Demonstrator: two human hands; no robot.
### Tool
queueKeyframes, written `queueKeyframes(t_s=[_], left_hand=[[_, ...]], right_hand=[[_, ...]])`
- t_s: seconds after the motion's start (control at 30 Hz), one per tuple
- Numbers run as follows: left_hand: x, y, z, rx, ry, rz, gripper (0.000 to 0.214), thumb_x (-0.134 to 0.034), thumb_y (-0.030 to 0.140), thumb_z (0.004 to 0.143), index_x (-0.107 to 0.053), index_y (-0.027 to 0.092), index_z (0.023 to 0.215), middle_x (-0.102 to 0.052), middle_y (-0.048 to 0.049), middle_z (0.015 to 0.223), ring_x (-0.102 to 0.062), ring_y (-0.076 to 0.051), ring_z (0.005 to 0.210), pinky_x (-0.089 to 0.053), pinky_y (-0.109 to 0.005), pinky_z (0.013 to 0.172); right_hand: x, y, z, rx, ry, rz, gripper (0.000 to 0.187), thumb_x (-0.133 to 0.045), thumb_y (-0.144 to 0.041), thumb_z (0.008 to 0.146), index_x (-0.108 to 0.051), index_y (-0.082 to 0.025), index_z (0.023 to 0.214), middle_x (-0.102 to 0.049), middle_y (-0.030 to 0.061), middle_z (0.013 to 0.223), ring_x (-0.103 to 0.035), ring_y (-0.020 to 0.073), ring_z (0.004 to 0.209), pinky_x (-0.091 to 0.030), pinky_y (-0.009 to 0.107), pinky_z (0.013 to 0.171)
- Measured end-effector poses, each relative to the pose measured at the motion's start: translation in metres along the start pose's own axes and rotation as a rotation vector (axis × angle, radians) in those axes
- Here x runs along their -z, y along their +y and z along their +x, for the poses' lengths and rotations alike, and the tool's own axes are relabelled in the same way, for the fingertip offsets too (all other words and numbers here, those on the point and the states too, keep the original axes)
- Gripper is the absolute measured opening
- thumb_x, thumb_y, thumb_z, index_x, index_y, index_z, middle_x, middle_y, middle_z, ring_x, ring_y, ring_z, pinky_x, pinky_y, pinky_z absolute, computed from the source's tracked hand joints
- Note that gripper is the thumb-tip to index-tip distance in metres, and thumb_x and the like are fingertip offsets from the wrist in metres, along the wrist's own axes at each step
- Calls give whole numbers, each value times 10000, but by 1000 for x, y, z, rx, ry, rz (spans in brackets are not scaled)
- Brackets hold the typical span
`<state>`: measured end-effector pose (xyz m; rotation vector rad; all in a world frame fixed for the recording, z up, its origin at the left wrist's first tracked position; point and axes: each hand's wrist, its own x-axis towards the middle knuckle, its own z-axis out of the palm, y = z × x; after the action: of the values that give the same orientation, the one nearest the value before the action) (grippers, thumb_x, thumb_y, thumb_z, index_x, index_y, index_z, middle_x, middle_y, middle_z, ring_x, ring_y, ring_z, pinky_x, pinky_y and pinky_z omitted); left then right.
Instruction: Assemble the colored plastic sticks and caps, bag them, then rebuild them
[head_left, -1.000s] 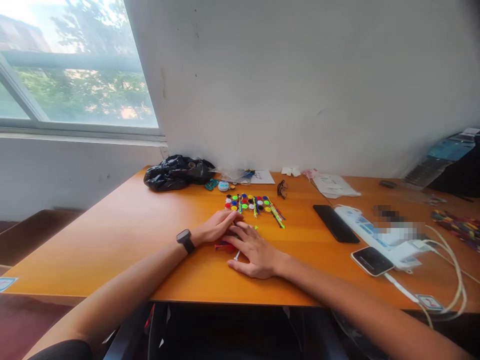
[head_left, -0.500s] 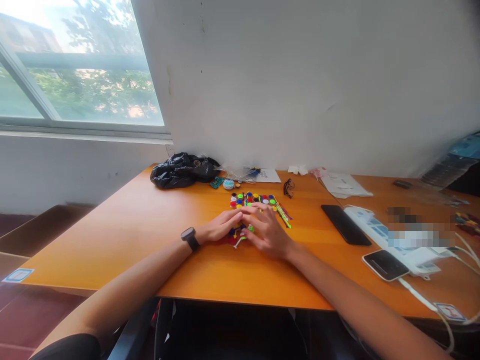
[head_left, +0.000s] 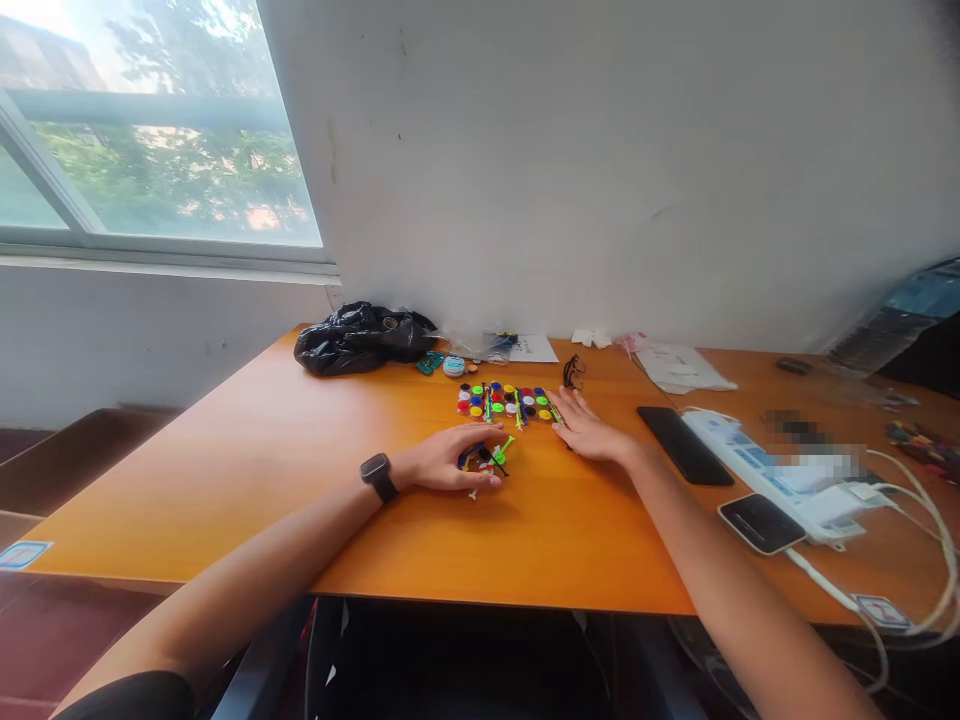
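My left hand (head_left: 448,458), with a dark watch (head_left: 379,477) on its wrist, rests on the desk. Its thumb and fingers are apart, curved around a small pile of coloured plastic pieces (head_left: 489,460), partly hidden by the hand. A bright green stick-like piece and a black one poke out of that pile. Stretched out flat, my right hand (head_left: 587,428) lies over thin sticks (head_left: 556,408) at the right end of an arrangement. This arrangement has coloured round discs (head_left: 497,407) in rows, with bundles of thin sticks (head_left: 518,410) standing between the groups.
Behind the discs are a black plastic bag (head_left: 360,338), a round tin (head_left: 454,366), papers (head_left: 534,348) and black glasses (head_left: 574,372). To the right lie a black phone (head_left: 684,446), a white power strip (head_left: 750,470) and another device (head_left: 761,524) with cables.
My right hand has moved right, away from my left hand and the pile, onto the sticks beside the discs. My left hand stays by the pile, its fingers now parted from the right hand.
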<state>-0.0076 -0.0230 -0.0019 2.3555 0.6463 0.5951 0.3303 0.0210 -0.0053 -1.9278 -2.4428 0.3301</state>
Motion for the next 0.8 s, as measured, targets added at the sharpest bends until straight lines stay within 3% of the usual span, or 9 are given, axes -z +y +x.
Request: queueKeyframes(t_s=[0.13,0.23,0.3,0.37,0.47,0.6,0.8], left_hand=[[1,1,1,-19,2,19,702,-706,600,945,-557,223,1519,-576,-127,1545,-568,-305,1385,-457,-413,1173],[2,3,1,-27,2,27,677,-680,598,965,-559,237,1525,-579,-121,1546,-545,-319,1420,-419,-445,1215],[2,3,1,-26,2,31,677,-673,601,968,-554,249,1534,-575,-117,1552,-534,-320,1434,-404,-454,1228],[2,3,0,-25,2,27,680,-675,599,969,-548,255,1542,-571,-116,1556,-540,-314,1426,-404,-453,1226],[2,3,0,-28,0,32,708,-698,602,951,-546,245,1544,-573,-127,1552,-544,-317,1418,-408,-447,1219],[1,2,1,-40,23,48,744,-745,607,907,-558,237,1525,-601,-136,1502,-579,-326,1357,-441,-441,1175],[0,0,1,-32,98,47,702,-766,541,894,-588,196,1479,-695,-129,1283,-649,-298,1164,-518,-420,1048]], right_hand=[[4,-2,0,9,169,-21,718,-444,-454,1030,-317,-163,1675,-154,156,1778,-82,376,1647,-218,574,1320],[13,-1,-3,43,293,16,646,-524,-416,1016,-461,-124,1588,-361,220,1699,-366,378,1570,-353,541,1268],[18,0,-5,51,313,57,550,-579,-414,1001,-590,-133,1473,-578,229,1531,-582,366,1395,-472,494,1162],[20,2,-6,72,290,90,448,-666,-394,953,-682,-163,1336,-724,190,1307,-701,328,1169,-547,424,1011],[18,2,-4,107,242,115,321,-734,-305,890,-725,-184,1187,-768,123,1091,-718,261,947,-542,334,837],[14,-2,0,81,254,131,215,-676,-230,925,-725,-169,1126,-741,93,951,-682,218,812,-490,290,711],[12,-14,2,61,292,177,206,-624,-176,944,-736,-141,1113,-719,95,911,-656,197,759,-477,274,685]])
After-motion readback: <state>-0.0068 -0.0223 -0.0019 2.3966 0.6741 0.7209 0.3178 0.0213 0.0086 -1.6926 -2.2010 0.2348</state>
